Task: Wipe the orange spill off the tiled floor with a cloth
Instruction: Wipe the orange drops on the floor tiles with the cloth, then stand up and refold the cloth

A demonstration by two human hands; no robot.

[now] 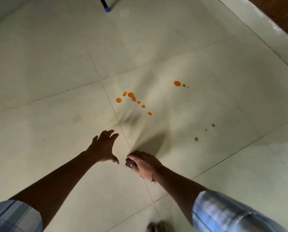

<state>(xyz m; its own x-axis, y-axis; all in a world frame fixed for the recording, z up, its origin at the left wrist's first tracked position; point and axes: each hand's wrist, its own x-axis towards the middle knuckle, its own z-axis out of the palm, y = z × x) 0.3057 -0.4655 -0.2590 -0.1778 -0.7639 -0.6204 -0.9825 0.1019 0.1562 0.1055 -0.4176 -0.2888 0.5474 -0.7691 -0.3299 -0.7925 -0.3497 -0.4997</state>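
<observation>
I see the spill lying on the tiled floor, ahead of both hands. Its main cluster sits just right of where two tile seams cross; a smaller group lies farther right and a little farther away, and a few stray drops lie nearer me on the right. My left hand reaches out left of the seam, my right hand just beside it, apart. A pole end rests on the floor far ahead. A wall base runs along the far right. A foot stands below, between my arms.
</observation>
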